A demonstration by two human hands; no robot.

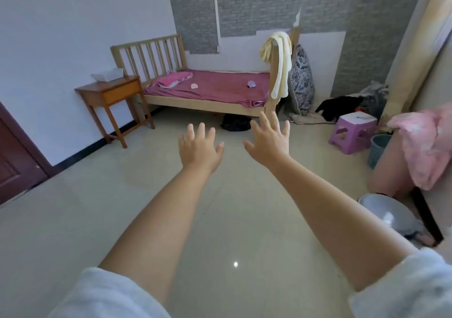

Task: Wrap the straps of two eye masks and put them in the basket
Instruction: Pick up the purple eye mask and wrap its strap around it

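Note:
Two small eye masks lie on the magenta sheet of a wooden bed [200, 101] across the room: a pale pink eye mask [194, 86] near the middle and a lilac eye mask [251, 83] further right. A white basket [107, 75] rests on the wooden bedside table [110, 90] to the bed's left. My left hand [199, 147] and my right hand [269, 138] are stretched out in front of me over the floor, palms down, fingers spread, holding nothing. Both are well short of the bed.
A folded pink blanket [175, 78] lies at the bed's head. A yellow towel [278, 61] hangs on the footboard, beside a patterned cushion [302, 80]. A purple stool [352, 132], a teal bin [379, 150], pink bedding [425, 144] and a metal basin [389, 216] crowd the right side. A black bag [235, 123] lies under the bed.

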